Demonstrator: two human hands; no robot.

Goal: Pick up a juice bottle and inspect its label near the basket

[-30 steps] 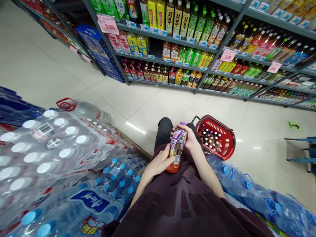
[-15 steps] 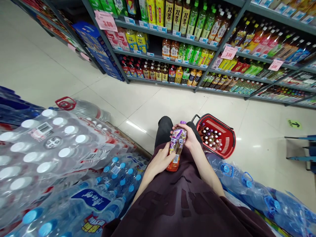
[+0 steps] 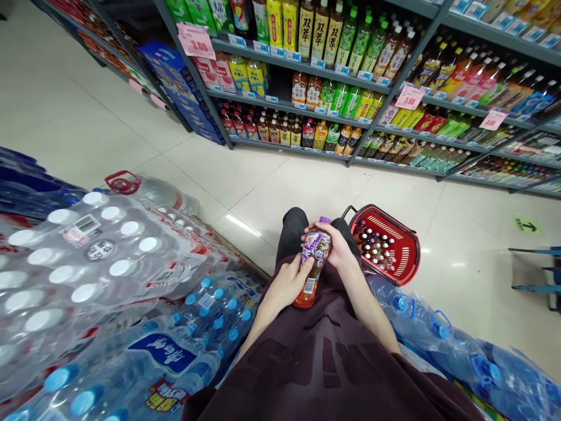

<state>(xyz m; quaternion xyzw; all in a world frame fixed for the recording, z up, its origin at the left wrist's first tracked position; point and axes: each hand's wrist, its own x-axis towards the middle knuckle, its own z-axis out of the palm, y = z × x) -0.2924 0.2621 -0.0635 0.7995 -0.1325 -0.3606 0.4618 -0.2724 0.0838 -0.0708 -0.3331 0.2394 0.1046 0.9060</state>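
Both my hands hold one drink bottle [image 3: 312, 263] in front of my body. It has a purple cap, a purple label and orange liquid at the bottom. My left hand [image 3: 287, 286] grips the lower half, with the index finger lying up along the label. My right hand [image 3: 339, 248] wraps the upper half near the cap. Just to the right on the floor stands a red shopping basket [image 3: 405, 257] filled with several upright bottles of the same kind.
Shrink-wrapped packs of water bottles [image 3: 100, 275] are stacked at my left. Large blue-capped water jugs [image 3: 438, 333] lie at my right. Across the tiled aisle stand drink shelves [image 3: 333, 88] with pink price tags. A blue rack [image 3: 539, 275] shows at the right edge.
My left hand's index finger has slid up along the bottle's label. The bottle has stayed in the same place in both hands. The view has shifted slightly.
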